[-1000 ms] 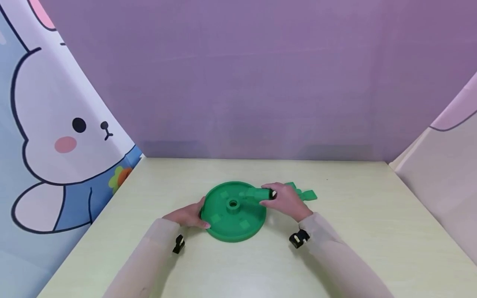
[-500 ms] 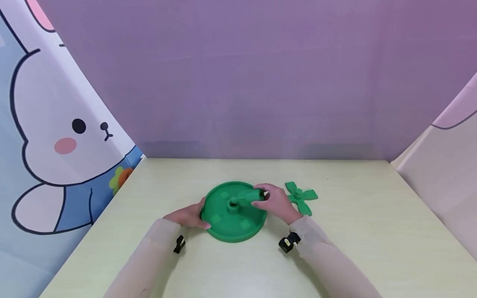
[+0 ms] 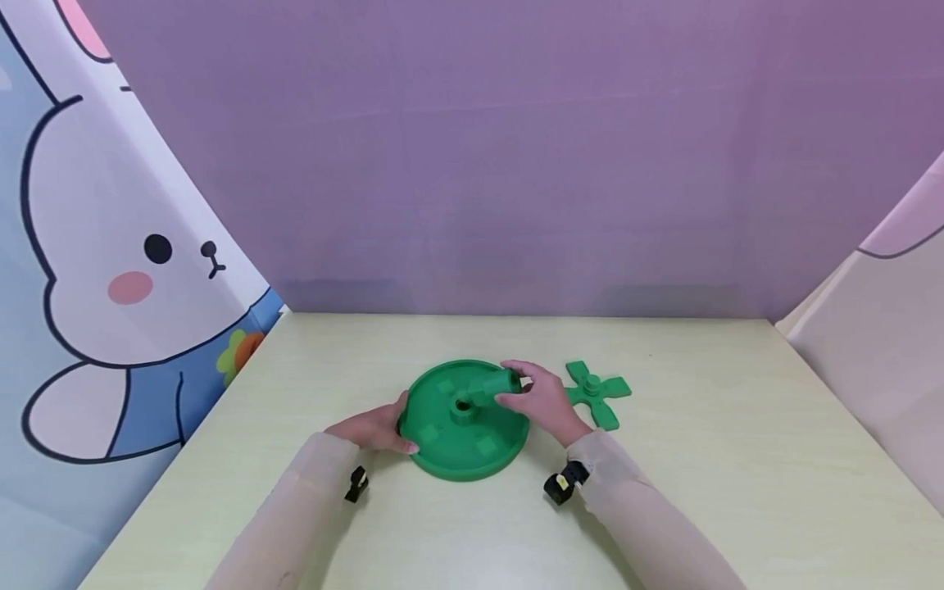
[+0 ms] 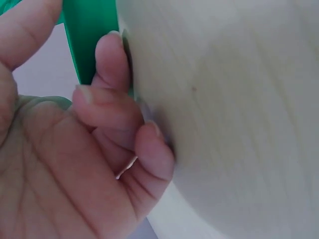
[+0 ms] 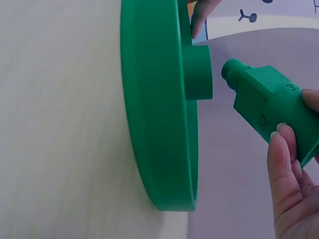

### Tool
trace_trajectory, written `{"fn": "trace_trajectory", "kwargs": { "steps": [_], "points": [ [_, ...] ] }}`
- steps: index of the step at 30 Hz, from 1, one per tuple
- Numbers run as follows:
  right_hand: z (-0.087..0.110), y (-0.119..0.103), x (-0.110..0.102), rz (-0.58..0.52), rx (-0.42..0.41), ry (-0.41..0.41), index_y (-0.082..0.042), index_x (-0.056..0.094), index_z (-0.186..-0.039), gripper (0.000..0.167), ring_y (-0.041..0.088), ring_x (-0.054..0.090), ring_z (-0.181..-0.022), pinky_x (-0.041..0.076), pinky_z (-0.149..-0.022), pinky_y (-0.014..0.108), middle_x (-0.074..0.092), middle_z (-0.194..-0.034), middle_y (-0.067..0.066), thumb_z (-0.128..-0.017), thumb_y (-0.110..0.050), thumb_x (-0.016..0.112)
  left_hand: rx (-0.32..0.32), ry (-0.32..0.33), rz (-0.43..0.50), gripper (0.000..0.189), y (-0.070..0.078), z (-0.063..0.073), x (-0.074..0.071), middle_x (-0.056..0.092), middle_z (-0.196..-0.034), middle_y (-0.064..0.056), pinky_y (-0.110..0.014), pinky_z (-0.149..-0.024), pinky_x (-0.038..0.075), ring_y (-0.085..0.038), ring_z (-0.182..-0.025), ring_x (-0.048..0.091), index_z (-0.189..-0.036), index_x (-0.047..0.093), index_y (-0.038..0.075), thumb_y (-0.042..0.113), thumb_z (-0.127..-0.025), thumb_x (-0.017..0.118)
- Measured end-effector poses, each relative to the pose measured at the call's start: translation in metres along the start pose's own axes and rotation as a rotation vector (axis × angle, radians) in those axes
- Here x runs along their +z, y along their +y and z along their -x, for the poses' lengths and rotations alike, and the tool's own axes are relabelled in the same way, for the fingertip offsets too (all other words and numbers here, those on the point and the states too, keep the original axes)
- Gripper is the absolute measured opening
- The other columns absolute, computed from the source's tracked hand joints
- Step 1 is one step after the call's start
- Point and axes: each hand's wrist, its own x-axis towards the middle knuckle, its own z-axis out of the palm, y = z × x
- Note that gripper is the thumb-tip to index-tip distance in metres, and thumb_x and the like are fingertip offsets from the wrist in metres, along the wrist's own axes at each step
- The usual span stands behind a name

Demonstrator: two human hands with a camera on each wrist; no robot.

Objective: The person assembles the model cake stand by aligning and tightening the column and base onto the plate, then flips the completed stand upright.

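A round green base [image 3: 438, 451] with a raised rim lies on the table. At its middle stands a short hollow hub [image 5: 199, 72]. My left hand [image 3: 374, 426] holds the base at its left edge, the thumb toward the front. In the left wrist view its fingers [image 4: 112, 59] are bent beside the green wall, low by the tabletop. My right hand [image 3: 542, 401] grips the wide end of a green post [image 5: 271, 97] marked 32 and 35. The post slants over the base, and its narrow knobbed end points at the hub, with a gap showing in the right wrist view.
A green cross-shaped piece [image 3: 592, 385] with flat blades and a central stud lies on the table just right of my right hand. The pale tabletop [image 3: 708, 459] ends at a purple backdrop [image 3: 516, 164]. A rabbit-print cloth [image 3: 111, 246] hangs at the left.
My right hand has moved left with the green post, bringing its knobbed end closer to the hub. More of the cross-shaped piece shows now. My left hand stays at the base.
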Motion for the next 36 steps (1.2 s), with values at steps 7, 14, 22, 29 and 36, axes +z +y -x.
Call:
{"fn": "trace_trajectory", "kwargs": {
  "steps": [7,14,22,29,36],
  "points": [
    [-0.001,-0.007,0.004,0.104,-0.070,0.042,-0.007,0.062,-0.128,0.054,0.017,0.061,-0.077,0.051,-0.061,0.029,0.066,-0.116,0.011,-0.078,-0.020,0.081,-0.027,-0.003,-0.001,0.104,0.003,0.005,0.001,0.018,-0.152,-0.029,-0.054,-0.110,0.021,-0.043,-0.140,0.018,-0.148,-0.004,-0.010,0.016,-0.085,0.074],
    [-0.004,-0.012,0.006,0.157,-0.138,0.027,-0.005,0.062,-0.127,0.054,0.013,0.058,-0.069,0.049,-0.057,0.025,0.066,-0.112,0.014,-0.079,-0.018,0.080,-0.053,-0.013,0.001,0.103,0.003,0.007,0.002,0.018,-0.153,-0.027,-0.055,-0.110,0.020,-0.042,-0.140,0.017,-0.149,-0.004,-0.008,0.018,-0.086,0.074],
    [-0.003,-0.014,0.010,0.198,-0.171,-0.005,-0.003,0.061,-0.128,0.053,0.010,0.052,-0.064,0.045,-0.055,0.024,0.066,-0.100,0.010,-0.080,-0.019,0.079,-0.055,-0.020,-0.006,0.103,0.000,0.007,0.002,0.017,-0.154,-0.027,-0.054,-0.111,0.019,-0.041,-0.141,0.016,-0.149,-0.004,-0.008,0.017,-0.086,0.073],
    [-0.006,-0.024,0.014,0.231,-0.170,-0.047,-0.002,0.059,-0.130,0.053,0.013,0.049,-0.067,0.044,-0.059,0.025,0.064,-0.100,0.010,-0.084,-0.021,0.076,-0.045,-0.015,-0.017,0.102,0.000,0.008,0.002,0.018,-0.153,-0.028,-0.054,-0.111,0.020,-0.041,-0.140,0.017,-0.149,-0.004,-0.008,0.017,-0.086,0.073],
    [-0.008,-0.033,0.021,0.254,-0.194,-0.036,-0.002,0.059,-0.130,0.050,0.022,0.060,-0.091,0.050,-0.074,0.032,0.063,-0.115,0.016,-0.086,-0.020,0.074,0.027,-0.031,0.015,0.104,-0.005,0.008,-0.001,0.016,-0.153,-0.029,-0.054,-0.111,0.019,-0.042,-0.140,0.017,-0.148,-0.006,-0.008,0.016,-0.086,0.074]
  ]
}}
